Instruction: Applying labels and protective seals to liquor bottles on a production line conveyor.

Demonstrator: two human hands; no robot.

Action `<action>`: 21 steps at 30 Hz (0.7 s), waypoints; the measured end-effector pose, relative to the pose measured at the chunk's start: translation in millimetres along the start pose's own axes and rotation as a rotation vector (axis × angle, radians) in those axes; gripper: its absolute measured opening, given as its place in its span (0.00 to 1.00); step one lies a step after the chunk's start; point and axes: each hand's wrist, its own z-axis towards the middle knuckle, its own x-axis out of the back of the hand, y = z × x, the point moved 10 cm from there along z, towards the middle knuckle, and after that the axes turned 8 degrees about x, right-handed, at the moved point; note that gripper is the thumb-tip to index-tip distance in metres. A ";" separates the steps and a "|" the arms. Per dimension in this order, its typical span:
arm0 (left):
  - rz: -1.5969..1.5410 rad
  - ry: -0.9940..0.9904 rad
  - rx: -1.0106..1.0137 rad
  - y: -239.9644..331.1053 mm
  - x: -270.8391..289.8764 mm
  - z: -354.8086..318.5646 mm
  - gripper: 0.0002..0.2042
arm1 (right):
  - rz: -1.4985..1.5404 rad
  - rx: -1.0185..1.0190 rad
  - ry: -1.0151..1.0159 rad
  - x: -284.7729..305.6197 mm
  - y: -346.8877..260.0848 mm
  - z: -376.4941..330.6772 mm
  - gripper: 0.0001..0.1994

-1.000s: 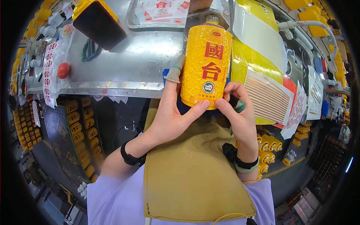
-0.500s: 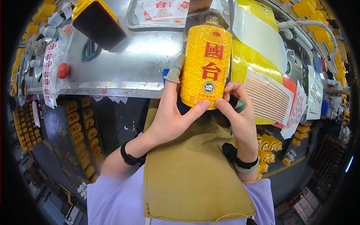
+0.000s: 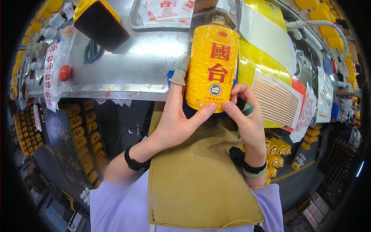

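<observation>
Steel surface (image 3: pixel 139 65) behind a yellow bottle (image 3: pixel 211 69) held up in both hands.

Embossed yellow, red characters and a small round seal on its front, the bottle stands upright above the tan apron (image 3: pixel 193 181). Left hand (image 3: pixel 176 121) grasps its side and base, a grey cot on one finger; right hand (image 3: pixel 247 120) has its fingers pressed to the lower right edge. Nothing has shifted since half a second ago.

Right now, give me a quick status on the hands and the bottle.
Left hand and right hand both gripping yellow bottle. Bottle upright over metal bench. Sheets of labels close on the right, nothing blocking.
</observation>
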 end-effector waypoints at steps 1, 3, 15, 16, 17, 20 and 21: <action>0.001 0.001 0.000 -0.2 0.2 -0.1 0.44 | 0.000 -0.002 0.003 0.3 0.6 -0.2 0.15; 0.013 0.002 0.002 -0.8 0.4 -0.4 0.45 | 0.000 -0.003 0.002 0.0 1.1 -0.3 0.15; 0.049 0.081 -0.045 3.2 -1.7 -1.2 0.41 | 0.100 0.084 0.141 39.8 -28.2 6.4 0.19; 0.008 0.091 -0.041 2.5 -0.7 -1.4 0.41 | 0.012 0.086 0.138 40.8 -31.9 8.1 0.18; 0.007 0.092 -0.041 2.2 -0.9 -1.5 0.41 | -0.012 0.143 0.176 43.9 -41.4 9.2 0.16; 0.014 0.081 -0.042 1.0 -2.4 -1.4 0.42 | -0.151 0.273 0.154 38.1 -72.7 17.5 0.12; 0.051 0.097 -0.052 1.6 -1.5 -1.6 0.42 | -0.268 0.322 0.127 33.6 -86.0 20.8 0.10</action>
